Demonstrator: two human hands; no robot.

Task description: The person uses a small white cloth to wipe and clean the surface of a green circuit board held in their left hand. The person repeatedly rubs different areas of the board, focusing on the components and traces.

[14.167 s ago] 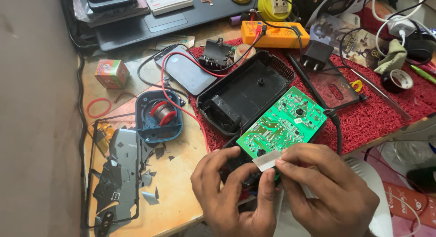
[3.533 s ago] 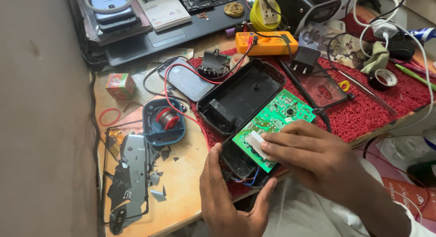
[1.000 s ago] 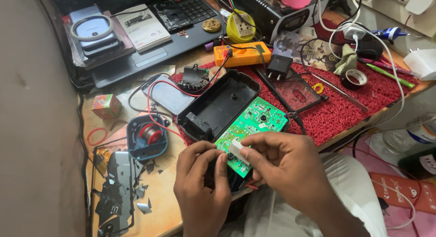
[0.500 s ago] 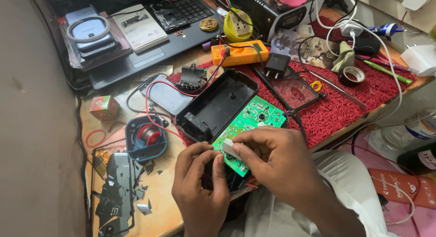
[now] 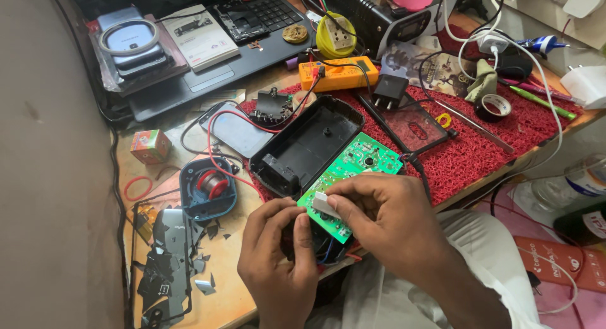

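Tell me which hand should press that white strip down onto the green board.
Right. The right hand already pinches the white strip against the green circuit board; the left hand is busy steadying the black part beneath.

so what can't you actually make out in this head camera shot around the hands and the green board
- Near end of the green circuit board: covered by the right hand.
- Small white strip: partly hidden by the right fingers; its material is unclear.
- Black case half under the board: hidden by the left hand, so its grip there is unclear.
- Board components: too small to identify.
- Black laptop: cut off by the top edge.
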